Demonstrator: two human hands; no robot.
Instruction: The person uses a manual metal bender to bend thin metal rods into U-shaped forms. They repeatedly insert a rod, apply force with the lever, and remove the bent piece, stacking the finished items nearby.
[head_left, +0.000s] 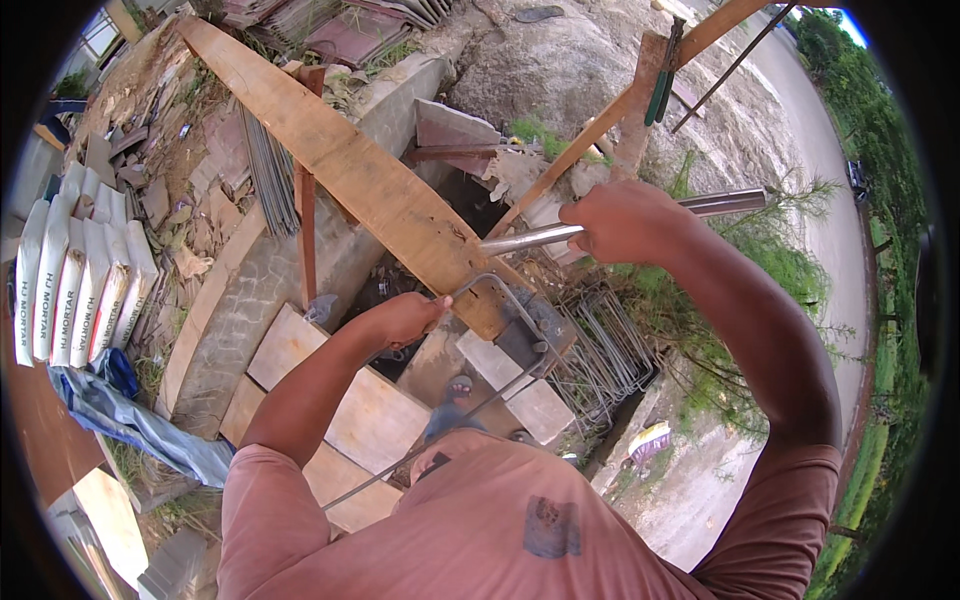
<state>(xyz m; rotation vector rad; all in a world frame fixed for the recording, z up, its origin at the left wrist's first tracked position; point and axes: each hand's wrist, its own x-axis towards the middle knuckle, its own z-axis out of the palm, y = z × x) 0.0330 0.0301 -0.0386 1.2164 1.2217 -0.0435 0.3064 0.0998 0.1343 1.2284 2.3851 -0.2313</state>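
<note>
My right hand (625,222) is closed around a shiny steel pipe (724,202), which slants down to the left over a long wooden board (330,170). My left hand (405,322) is closed on a thin steel rod (470,280), bent into an angular loop over the board's near end. A dark metal piece (522,338) sits at that end, and a long straight rod runs from there past my body toward the lower left. Below, one sandalled foot (458,390) stands among pale slabs.
Stacked white sacks (85,275) and blue sheeting (160,430) lie left. Bundled rods (265,180) lean against rubble; bent bars (605,350) are piled right of the bench. Timber supports (650,60) hold green-handled cutters (662,85). A concrete channel, bushes and a road surround the work.
</note>
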